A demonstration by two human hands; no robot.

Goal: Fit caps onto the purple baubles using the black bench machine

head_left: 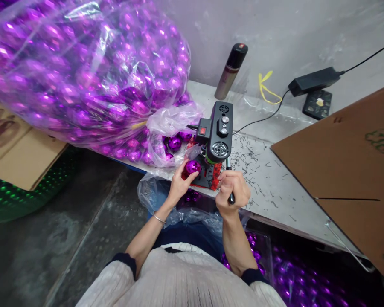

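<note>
A shiny purple faceted ball (pixel 193 167) is held between the thumb and fingers of my left hand (pixel 179 181). It sits just at the front left of a small black bench machine (pixel 222 128) with round vents, silver buttons and a red switch. My right hand (pixel 233 190) is wrapped round the black-gripped lever (pixel 231 198) on the machine's right side. Beneath the machine lies a dark base plate (pixel 202 180) on a red mat (pixel 216 175). Several loose purple balls (pixel 174 143) spill from the mouth of a bag behind my left hand.
A large clear bag of purple balls (pixel 92 81) fills the left. Behind the machine stands a spray can (pixel 231 71). A power adapter (pixel 318 80), yellow tie (pixel 269 89) and cardboard box (pixel 342 166) are to the right. Small dark bits (pixel 254 164) litter the table.
</note>
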